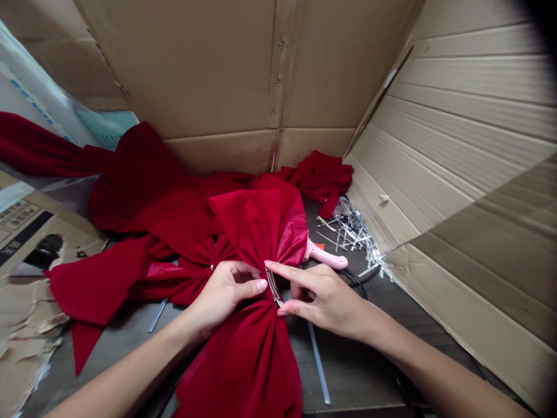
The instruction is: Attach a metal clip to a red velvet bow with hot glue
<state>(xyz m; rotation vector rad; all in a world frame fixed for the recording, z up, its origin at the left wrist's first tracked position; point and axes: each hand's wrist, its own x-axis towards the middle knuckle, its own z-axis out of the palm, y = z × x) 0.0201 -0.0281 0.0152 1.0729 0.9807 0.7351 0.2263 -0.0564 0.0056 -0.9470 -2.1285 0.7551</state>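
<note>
Red bow (261,325) runs off the bottom edge; its gathered waist sits between left hand (224,290), clamped on it, and right hand (324,296), pinching a metal clip (272,285); left fingers partly hidden.

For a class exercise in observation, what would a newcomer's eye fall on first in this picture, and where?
A large red fabric bow would likely stand out first, at the centre, its gathered waist in the left hand while the right hand pinches a slim silvery metal clip there. Beyond, to the right, shiny shredded silver strips lie beside the brown cardboard wall.
</note>
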